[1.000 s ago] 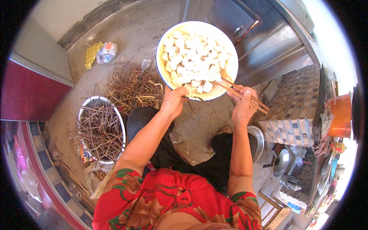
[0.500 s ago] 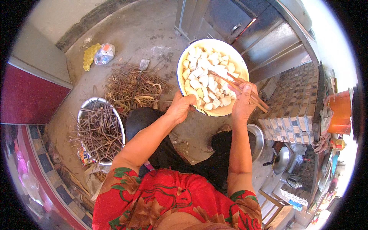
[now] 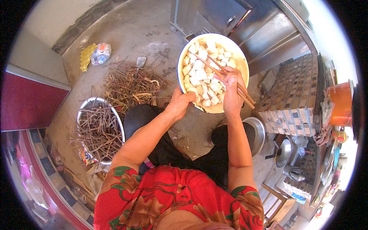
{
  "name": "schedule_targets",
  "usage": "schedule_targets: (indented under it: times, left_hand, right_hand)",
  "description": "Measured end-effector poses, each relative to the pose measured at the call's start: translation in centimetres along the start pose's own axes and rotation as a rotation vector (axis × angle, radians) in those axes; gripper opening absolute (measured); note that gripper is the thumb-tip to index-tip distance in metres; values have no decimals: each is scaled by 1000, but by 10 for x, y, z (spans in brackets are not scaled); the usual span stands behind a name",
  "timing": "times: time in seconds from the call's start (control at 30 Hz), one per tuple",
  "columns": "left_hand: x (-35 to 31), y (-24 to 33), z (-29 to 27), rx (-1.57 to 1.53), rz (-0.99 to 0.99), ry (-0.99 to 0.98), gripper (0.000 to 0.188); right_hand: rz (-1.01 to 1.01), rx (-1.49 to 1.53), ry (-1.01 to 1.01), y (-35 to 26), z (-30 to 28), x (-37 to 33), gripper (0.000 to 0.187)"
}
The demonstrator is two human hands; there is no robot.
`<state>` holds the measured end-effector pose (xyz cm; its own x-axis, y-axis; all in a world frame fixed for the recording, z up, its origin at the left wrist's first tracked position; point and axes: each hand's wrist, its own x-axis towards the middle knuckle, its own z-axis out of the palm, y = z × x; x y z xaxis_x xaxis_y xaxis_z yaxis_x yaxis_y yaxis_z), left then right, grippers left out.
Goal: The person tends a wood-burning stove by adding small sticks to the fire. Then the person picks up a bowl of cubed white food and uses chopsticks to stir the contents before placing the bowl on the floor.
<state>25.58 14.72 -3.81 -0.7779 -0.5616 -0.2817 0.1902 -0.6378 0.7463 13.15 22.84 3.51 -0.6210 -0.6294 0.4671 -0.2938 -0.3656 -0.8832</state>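
Note:
My left hand (image 3: 181, 102) is closed on the near left rim of a round enamel basin (image 3: 241, 63) with a blue edge and cream inside. Thumb over the rim, it holds the basin up in front of my knees. Many pale chunks (image 3: 199, 74) of cut food lie inside, some yellowish, others white as if powdered; their exact kind is unclear. In my right hand (image 3: 232, 88) is a pair of brown wooden chopsticks (image 3: 247, 99), their tips slightly apart among the chunks toward the basin's left side.
At left stands a white tub (image 3: 121, 128) full of broken twigs. Beyond it, dry sticks (image 3: 130, 84) and a small shovel (image 3: 141, 61) lie on the floor. A brick stove (image 3: 287, 99) rises at right, with a metal basin (image 3: 258, 134) near its foot. Metal cabinets (image 3: 264, 38) stand ahead.
My right hand has moved left and a little up over the basin, carrying the chopsticks further into the chunks. My left hand still holds the rim. The view has shifted slightly.

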Motion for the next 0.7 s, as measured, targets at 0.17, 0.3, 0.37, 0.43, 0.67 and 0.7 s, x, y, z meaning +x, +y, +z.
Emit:
schedule_targets:
  times: [0.17,0.3,0.37,0.43,0.67,0.7]
  left_hand:
    - [-6,11,10,-101,-75,38,57]
    - [-4,9,5,-155,-36,75,57]
    - [-1,9,2,-143,-45,79,57]
    - [-1,12,2,-143,-39,75,57]
    - [-2,13,3,-167,35,71,57]
    - [-3,12,3,-173,59,78,57]
  right_hand:
    - [137,-87,-21,-5,-7,2,36]
    - [158,-85,-35,-14,-19,2,36]
    - [158,-64,-38,-18,-23,3,37]
    - [134,-34,-27,-18,-27,3,36]
    - [97,50,25,-25,-48,4,32]
    - [84,55,40,-26,-51,6,31]
